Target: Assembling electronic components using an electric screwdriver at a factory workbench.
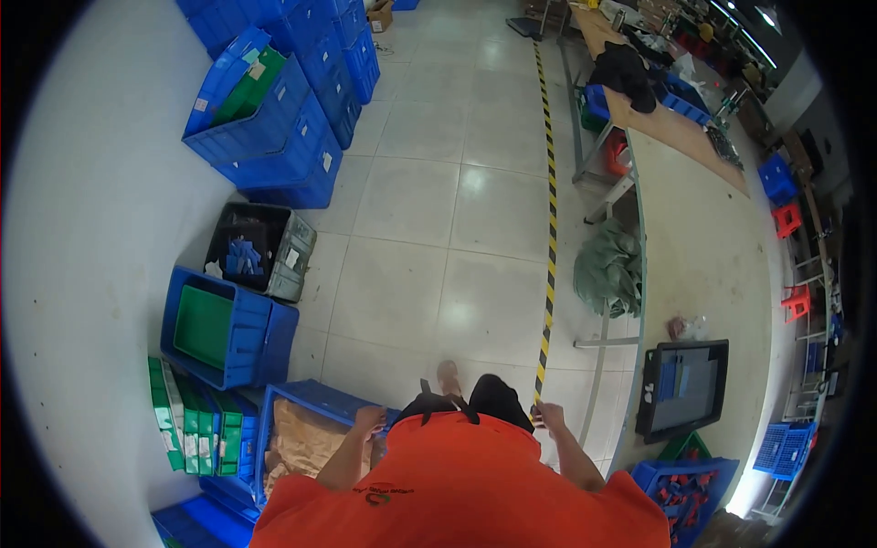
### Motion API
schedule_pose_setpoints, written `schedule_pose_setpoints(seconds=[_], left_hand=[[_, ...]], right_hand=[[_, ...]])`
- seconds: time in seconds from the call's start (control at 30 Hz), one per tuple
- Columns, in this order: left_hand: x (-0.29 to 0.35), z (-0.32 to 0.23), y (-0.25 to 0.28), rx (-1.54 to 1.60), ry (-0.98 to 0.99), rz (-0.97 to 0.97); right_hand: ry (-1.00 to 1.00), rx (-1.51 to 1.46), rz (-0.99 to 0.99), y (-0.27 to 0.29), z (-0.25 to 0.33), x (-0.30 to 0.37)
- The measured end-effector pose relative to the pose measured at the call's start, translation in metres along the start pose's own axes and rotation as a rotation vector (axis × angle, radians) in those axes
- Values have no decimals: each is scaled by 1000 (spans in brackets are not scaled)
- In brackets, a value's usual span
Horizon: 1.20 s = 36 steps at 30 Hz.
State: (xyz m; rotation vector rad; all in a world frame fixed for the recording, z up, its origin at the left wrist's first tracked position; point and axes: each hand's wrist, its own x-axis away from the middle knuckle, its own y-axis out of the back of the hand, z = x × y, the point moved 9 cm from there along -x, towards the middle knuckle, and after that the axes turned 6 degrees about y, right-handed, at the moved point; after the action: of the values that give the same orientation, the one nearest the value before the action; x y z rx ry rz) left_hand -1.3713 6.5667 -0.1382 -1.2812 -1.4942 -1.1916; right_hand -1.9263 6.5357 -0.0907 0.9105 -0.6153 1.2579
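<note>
My left hand [370, 419] hangs low at my left side, its fingers loosely curled and nothing visible in them. It is nearest to a blue crate [320, 395] holding crumpled brown paper [306, 437]. At my right side hangs my right hand [550, 416], also loosely curled, with no object showing in it. It appears over the end of a yellow-and-black floor stripe [549, 301]. One foot [448, 376] shows ahead of my dark trousers [499, 399].
Along the left wall stand stacked blue crates [301, 137], a grey bin [290, 256], a blue bin with a green one inside [239, 338] and green trays [187, 416]. A long table [708, 237] on the right bears a black tray [722, 384]. Beside its legs sits a green sack [607, 269].
</note>
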Motion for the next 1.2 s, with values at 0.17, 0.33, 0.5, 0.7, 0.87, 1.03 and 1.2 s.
schedule_pose_setpoints(seconds=[0.17, 0.33, 0.5, 0.7, 0.87, 1.03, 1.2], left_hand=[[6, -280, 9, 92, -260, -73], [-43, -436, 2, 118, -265, -115], [-77, -515, -41, -32, -126, 22], [-167, -629, -47, -193, -256, -72], [-228, -784, -36, -897, -431, -128], [-278, -951, -32, -381, -117, 12], [-225, -1203, -98, 227, -102, 40]], right_hand=[[-64, -84, -10, -169, 152, -90], [-452, -206, -33, -70, 109, -180], [-28, -173, -120, 31, 349, -315], [411, -177, -129, 55, 781, -419], [454, -202, -157, 23, 929, -493], [101, 95, -15, -26, 890, -518], [96, 616, 24, 41, 789, -530]])
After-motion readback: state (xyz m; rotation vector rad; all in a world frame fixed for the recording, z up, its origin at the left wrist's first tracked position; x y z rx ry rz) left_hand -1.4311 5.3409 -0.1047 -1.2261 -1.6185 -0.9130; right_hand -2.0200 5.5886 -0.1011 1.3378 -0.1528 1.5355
